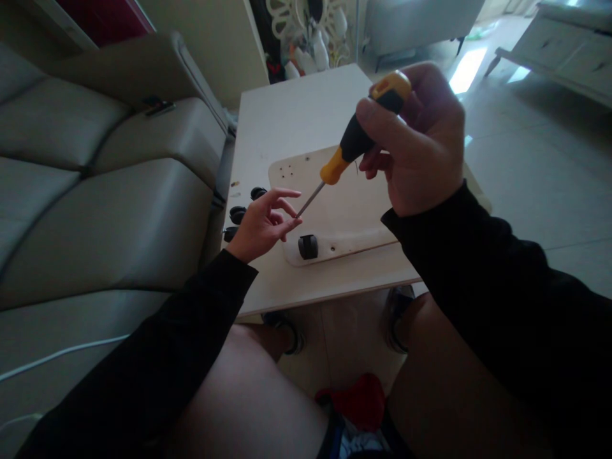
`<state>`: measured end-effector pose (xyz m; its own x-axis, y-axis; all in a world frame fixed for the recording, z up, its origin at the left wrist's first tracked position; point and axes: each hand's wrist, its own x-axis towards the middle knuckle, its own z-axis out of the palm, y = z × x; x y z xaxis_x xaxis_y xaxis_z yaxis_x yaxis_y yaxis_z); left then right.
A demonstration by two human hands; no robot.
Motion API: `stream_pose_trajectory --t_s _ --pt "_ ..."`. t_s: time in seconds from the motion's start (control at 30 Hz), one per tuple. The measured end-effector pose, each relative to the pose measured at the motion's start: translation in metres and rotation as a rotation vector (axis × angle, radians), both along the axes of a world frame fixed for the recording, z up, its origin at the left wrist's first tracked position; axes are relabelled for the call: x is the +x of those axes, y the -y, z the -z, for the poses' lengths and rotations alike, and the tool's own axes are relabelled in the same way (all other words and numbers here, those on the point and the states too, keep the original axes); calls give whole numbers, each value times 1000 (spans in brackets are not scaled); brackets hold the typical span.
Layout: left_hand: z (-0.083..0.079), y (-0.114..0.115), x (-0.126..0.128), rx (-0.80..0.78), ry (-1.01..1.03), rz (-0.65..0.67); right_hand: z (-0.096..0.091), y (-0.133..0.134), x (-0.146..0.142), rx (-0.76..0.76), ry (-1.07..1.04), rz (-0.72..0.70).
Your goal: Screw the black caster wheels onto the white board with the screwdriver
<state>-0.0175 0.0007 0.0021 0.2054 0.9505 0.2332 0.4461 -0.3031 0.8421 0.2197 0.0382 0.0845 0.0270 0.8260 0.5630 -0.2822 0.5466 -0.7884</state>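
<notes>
My right hand (pixel 421 137) is wrapped around the yellow and black handle of a screwdriver (pixel 356 137). Its thin metal shaft slants down to the left, over a pale board (pixel 344 204). At the tip, the thumb and a finger of my left hand (pixel 268 223) come together in a pinch, while the index finger stretches out above. Anything small between those fingertips is too tiny to make out. A black caster wheel (pixel 308 247) sits on the near left corner of the board, just below the left fingertips. Several small holes mark the board's far left corner.
More black casters (pixel 238 215) lie on the white table (pixel 296 115) left of the board, partly behind my left hand. A grey sofa (pixel 143 217) runs along the left side. White vases (pixel 318 51) stand beyond the table's far edge. My legs are below the near edge.
</notes>
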Motion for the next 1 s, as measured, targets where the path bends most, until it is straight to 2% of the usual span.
stream_pose_trajectory --t_s 0.17,0.37,0.47,0.6,0.67,1.0 --pt "-2 0 0 -26 2 7 1 0 -2 7 0 9" --pt "-6 0 -4 -88 -83 3 -1 2 1 53 71 155" --pt "-9 2 -5 -132 -141 84 0 2 2 41 134 188" --pt "-12 5 -4 -174 -212 300 4 0 0 21 199 179" --pt "-12 6 -2 -180 -234 356 5 0 -1 15 216 177" --pt "-10 1 -4 -213 -257 419 10 7 -2 -24 265 41"
